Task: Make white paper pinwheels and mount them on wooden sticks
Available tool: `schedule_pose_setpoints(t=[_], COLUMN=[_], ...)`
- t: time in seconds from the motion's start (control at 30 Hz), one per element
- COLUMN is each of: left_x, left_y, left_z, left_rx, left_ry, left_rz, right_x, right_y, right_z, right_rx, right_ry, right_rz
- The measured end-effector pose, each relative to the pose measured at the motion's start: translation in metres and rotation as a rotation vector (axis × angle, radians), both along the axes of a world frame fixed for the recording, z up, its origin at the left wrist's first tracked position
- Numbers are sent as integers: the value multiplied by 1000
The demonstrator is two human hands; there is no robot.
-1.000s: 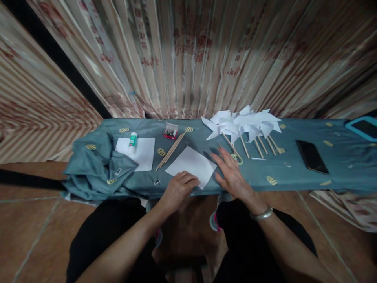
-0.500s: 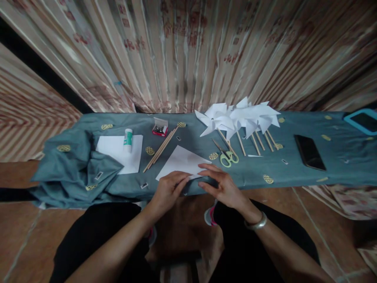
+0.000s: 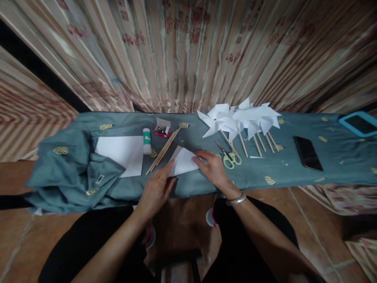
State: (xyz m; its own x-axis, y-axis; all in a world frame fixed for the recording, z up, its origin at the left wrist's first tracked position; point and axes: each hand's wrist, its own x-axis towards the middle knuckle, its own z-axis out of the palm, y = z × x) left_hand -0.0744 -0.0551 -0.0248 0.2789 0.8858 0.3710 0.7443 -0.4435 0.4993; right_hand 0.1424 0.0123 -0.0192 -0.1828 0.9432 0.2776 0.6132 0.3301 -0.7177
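Note:
A folded piece of white paper [image 3: 186, 160] lies on the cloth in front of me, its tip pointing away. My left hand [image 3: 155, 189] grips its left edge, with the thumb lower than the fingers. At the right corner, the fingers of my right hand [image 3: 210, 167] hold the paper against the cloth. Green-handled scissors [image 3: 231, 160] lie partly open just beyond the right hand. Left of the paper is a bundle of wooden sticks [image 3: 163, 151]. A white-and-green glue stick [image 3: 147, 141] is beside the paper stack [image 3: 119, 147].
A small red box of metal pins [image 3: 162, 128] stands open behind the sticks. Several white paper pinwheels [image 3: 241, 116] on sticks lie at the back right. Farther right are a black phone [image 3: 308, 153] and a blue-framed device [image 3: 361, 124]. Bunched cloth [image 3: 70, 169] covers the left end.
The paper now shows a smaller, folded shape, and both hands have shifted to its two sides. The glue stick has moved right, from on top of the paper stack to its edge.

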Motion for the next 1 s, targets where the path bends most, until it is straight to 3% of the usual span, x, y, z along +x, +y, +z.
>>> schedule_pose_setpoints(t=[0.13,0.27,0.47,1.0], left_x=[1,12,29,24], left_y=[0,-4,-13,-22], left_z=[7,10,4,-2], left_rx=[122,185,94,-11], left_ry=[121,281,357,414], left_rz=[-4,-106,-153,-176], right_x=[-7,-10,-12,-16], right_y=[9,13,15,12], right_z=[-3,-8,-10,-10], right_rx=[43,37,34,62], right_ry=[-57,-102,-106,-149], right_rz=[-42,-63,-63,-33])
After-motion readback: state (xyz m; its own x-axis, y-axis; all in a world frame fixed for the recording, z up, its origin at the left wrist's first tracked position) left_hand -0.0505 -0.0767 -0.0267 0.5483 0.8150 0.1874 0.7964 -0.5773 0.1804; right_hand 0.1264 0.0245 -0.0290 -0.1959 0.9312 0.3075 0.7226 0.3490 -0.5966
